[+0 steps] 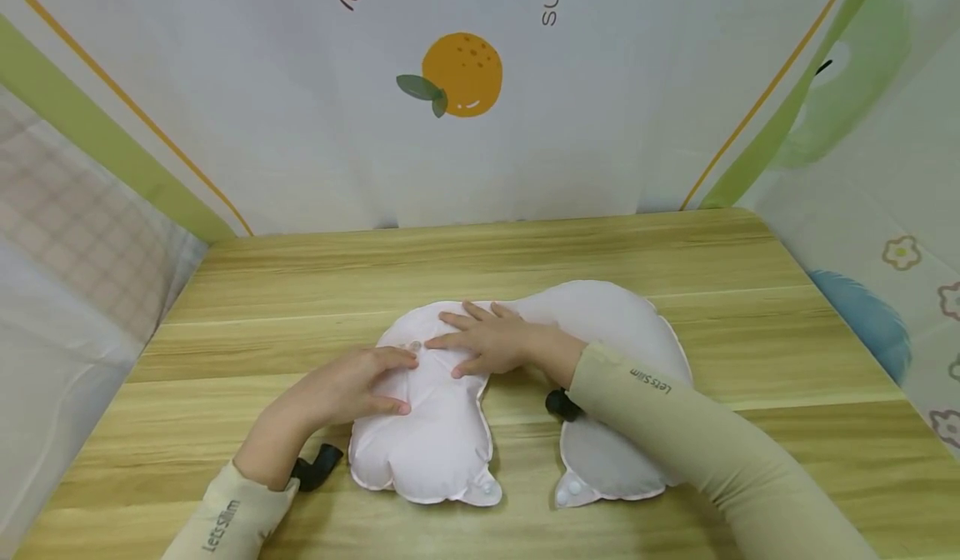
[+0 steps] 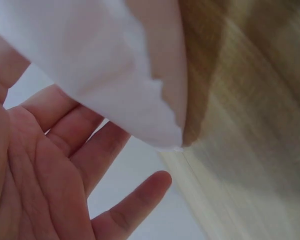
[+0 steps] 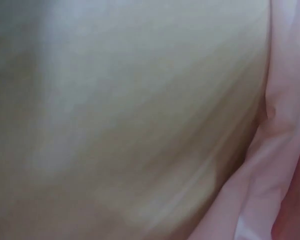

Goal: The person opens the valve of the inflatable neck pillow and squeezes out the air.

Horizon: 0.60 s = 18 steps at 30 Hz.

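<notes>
A pale pink, puffed-up U-shaped neck pillow [image 1: 442, 443] lies on the wooden table, its two ends toward the person. Each end carries a tab with a round snap [image 1: 573, 488]. A small clear valve [image 1: 415, 347] shows on the pillow's left part. My left hand [image 1: 337, 389] rests at the left part's outer side, thumb and forefinger apart; in the left wrist view its fingers [image 2: 102, 150] are extended, several partly hidden behind the pillow. Spread over the upper left part, my right hand [image 1: 491, 342] touches the fabric right of the valve. The right wrist view shows mostly table and pillow edge [image 3: 285, 100].
The wood-grain table [image 1: 300, 277] reaches back to a white curtain [image 1: 585, 127] printed with fruit. More printed cloth [image 1: 922, 318] hangs at the right side. Black wrist cameras [image 1: 318, 467] show beside both sleeved forearms.
</notes>
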Tool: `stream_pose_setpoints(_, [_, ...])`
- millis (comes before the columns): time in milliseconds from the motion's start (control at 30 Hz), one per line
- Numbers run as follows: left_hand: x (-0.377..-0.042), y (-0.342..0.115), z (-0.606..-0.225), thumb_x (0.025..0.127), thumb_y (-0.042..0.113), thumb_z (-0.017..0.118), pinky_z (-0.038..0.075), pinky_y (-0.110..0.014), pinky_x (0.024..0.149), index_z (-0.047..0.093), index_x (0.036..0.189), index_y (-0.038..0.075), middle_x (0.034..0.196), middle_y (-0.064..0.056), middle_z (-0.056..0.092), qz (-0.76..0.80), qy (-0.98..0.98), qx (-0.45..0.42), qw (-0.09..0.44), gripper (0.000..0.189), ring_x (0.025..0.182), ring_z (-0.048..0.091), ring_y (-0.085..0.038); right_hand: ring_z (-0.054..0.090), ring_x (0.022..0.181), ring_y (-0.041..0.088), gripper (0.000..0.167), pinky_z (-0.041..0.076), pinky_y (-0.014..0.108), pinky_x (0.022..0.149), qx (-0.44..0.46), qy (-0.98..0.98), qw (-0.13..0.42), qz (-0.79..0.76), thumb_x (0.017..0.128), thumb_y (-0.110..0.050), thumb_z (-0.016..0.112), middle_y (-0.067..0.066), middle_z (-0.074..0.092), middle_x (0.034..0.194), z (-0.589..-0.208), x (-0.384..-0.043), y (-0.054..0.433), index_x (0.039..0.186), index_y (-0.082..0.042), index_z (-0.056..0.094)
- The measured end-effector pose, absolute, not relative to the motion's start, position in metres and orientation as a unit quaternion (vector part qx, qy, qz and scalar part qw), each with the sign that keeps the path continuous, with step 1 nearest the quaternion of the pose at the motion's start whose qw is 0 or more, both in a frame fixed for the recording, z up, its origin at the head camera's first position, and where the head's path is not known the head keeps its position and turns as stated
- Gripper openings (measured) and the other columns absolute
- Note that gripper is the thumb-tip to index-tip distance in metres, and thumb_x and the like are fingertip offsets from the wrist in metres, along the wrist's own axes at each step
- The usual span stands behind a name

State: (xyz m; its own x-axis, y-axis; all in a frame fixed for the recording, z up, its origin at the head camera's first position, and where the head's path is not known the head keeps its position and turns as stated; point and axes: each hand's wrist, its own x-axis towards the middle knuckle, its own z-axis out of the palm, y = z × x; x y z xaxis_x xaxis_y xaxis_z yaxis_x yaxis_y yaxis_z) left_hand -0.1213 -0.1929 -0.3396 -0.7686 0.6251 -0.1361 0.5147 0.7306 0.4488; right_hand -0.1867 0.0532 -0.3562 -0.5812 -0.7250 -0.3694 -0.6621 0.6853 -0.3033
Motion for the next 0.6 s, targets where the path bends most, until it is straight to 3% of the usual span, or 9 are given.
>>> stream_pose_setpoints(600, [-0.1165, -0.1891, -0.3383, 0.084, 0.034, 0.077, 0.045, -0.054, 0.106, 0.062, 0.129, 0.001, 0.137, -0.017, 0.06, 0.152, 0.932, 0.303, 0.127, 0.058, 0.127, 0.057, -0.038, -0.001, 0.156, 0.032, 0.059, 0.005, 0.061, 0.123, -0.384, 0.889, 0.245, -0.051, 0.099, -0.052, 0.049, -0.007, 0.001, 0.169, -0.3557, -0.1843, 0.0507, 0.154, -0.048, 0.027])
